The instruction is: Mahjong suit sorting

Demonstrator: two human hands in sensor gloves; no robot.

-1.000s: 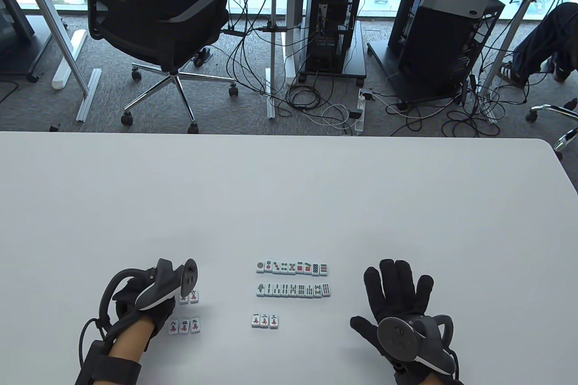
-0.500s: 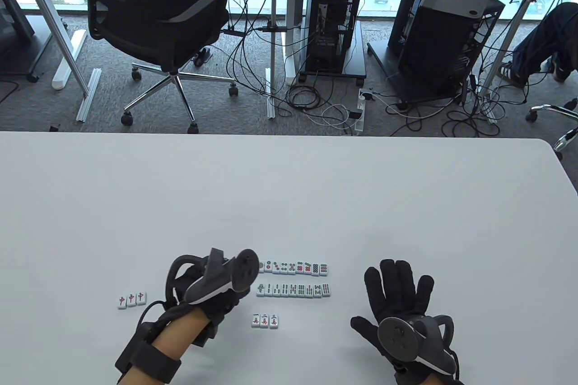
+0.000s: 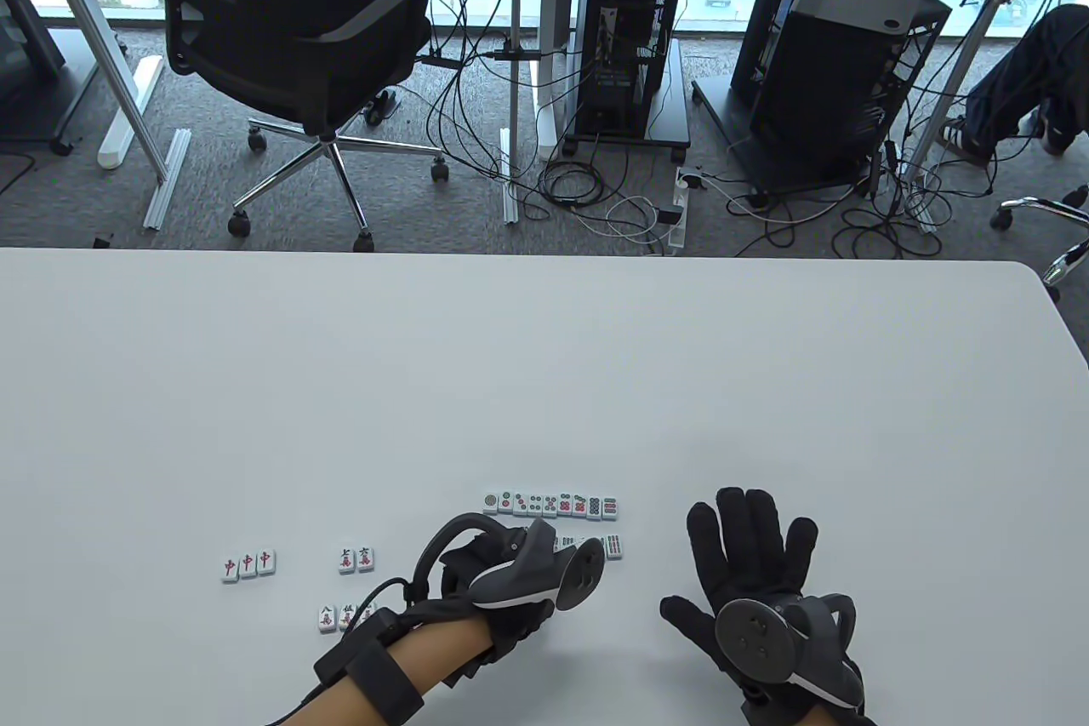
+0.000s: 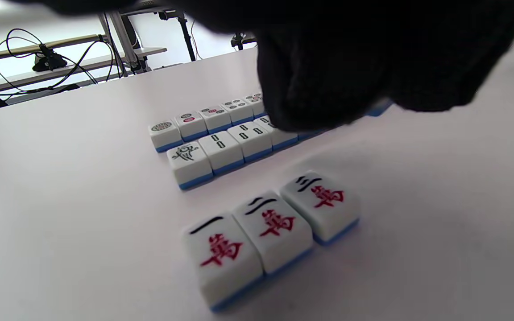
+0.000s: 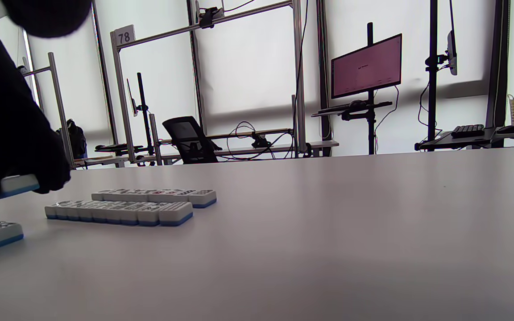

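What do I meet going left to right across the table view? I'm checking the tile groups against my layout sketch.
three red-character tiles → two character tiles above a front row of character tiles → left hand → right hand. The two long sorted rows overlap the left hand, so I leave them out.

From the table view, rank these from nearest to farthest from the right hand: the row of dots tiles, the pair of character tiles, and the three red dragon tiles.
From the right hand:
1. Row of dots tiles, just to its left, at the centre.
2. Pair of character tiles, beyond the left hand.
3. Three red dragon tiles, far left.
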